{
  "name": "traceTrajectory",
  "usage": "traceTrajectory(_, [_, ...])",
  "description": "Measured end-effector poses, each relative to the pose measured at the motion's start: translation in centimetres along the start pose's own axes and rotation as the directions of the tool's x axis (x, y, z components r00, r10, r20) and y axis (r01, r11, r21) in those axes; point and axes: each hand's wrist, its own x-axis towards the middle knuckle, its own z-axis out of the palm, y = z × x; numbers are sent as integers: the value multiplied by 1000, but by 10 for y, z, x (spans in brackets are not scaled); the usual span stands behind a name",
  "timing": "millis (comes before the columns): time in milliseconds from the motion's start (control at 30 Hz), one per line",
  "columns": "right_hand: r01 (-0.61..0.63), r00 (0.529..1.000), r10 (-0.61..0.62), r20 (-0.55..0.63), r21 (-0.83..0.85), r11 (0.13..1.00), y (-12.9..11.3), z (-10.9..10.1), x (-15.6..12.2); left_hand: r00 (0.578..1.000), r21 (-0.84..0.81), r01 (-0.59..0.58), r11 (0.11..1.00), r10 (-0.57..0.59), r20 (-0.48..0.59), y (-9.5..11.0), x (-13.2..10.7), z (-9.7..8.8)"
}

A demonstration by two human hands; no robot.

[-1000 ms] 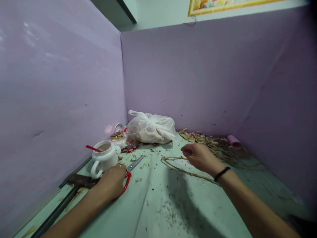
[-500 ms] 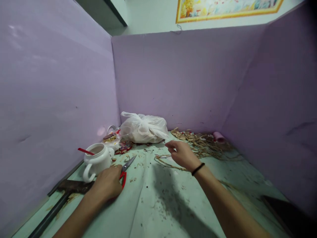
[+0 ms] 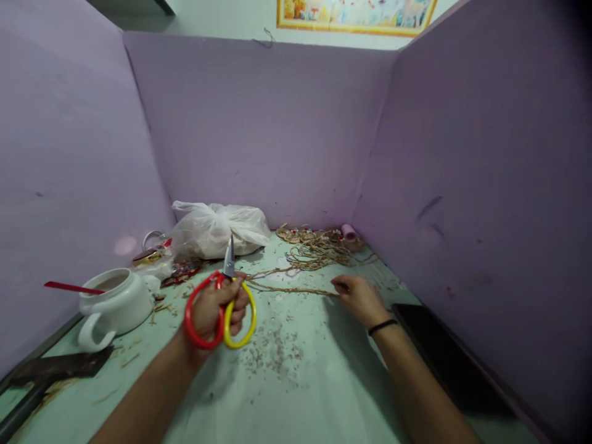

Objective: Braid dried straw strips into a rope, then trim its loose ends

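My left hand (image 3: 208,311) is closed around scissors (image 3: 229,262) with one red and one yellow handle loop, their blades pointing up and away. At the fingertips of that hand lies a straw-coloured cord (image 3: 291,290); whether they also pinch it I cannot tell. The cord stretches across to my right hand (image 3: 363,302), whose fingers are pinched on it just above the table. A black band circles the right wrist. More of the same cord lies in a tangled heap (image 3: 319,251) behind, at the back right.
At left stand a white pot (image 3: 118,308) with a red stick across it and a dark flat-headed tool (image 3: 60,365). A tied white plastic bag (image 3: 222,228) sits at the back. A dark flat object (image 3: 448,357) lies right. Purple panels (image 3: 259,123) enclose the table.
The scissors have come up off the table in my left hand, moving right. My right hand has moved right and lower, drawing the cord out straighter. The view has turned right.
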Motion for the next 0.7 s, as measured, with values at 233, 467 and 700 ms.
traceTrajectory(233, [81,986,-48,157,-212,974,-15,11,-7,983,-176,111,978,-81,167,-43,7,1])
traceTrajectory(467, [29,990,-34,136,38,999,-44,2,-24,990,-134,137,981,-141,-22,-40,12,-9])
traceTrajectory(700, [-519,780,-366,508,851,77,-107,40,-72,1000,-190,-8,982,6,-9,-46,15,-4])
